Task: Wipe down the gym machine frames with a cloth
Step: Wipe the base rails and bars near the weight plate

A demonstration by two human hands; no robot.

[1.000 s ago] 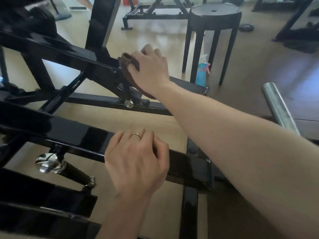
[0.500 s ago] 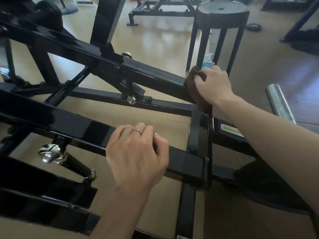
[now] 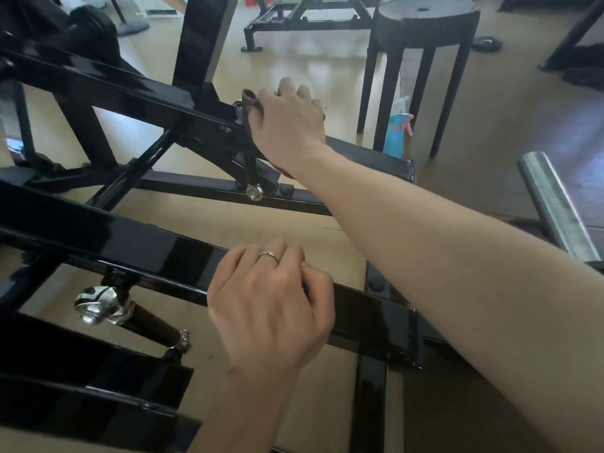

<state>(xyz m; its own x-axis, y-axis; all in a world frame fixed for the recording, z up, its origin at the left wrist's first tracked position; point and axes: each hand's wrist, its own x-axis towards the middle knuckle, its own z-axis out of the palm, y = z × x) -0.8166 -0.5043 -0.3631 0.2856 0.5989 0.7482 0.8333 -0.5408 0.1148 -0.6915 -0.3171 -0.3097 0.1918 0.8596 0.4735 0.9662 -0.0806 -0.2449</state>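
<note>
While the left hand grips the near black bar, the right hand presses a brown cloth onto the upper bar.

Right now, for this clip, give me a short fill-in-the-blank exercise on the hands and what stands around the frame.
1. The right hand presses a brown ____ against the upper bar.
2. The left hand wears a ____ and holds the lower bar.
3. The spray bottle stands on the floor under the black ____.

Missing words: cloth; ring; stool
</note>
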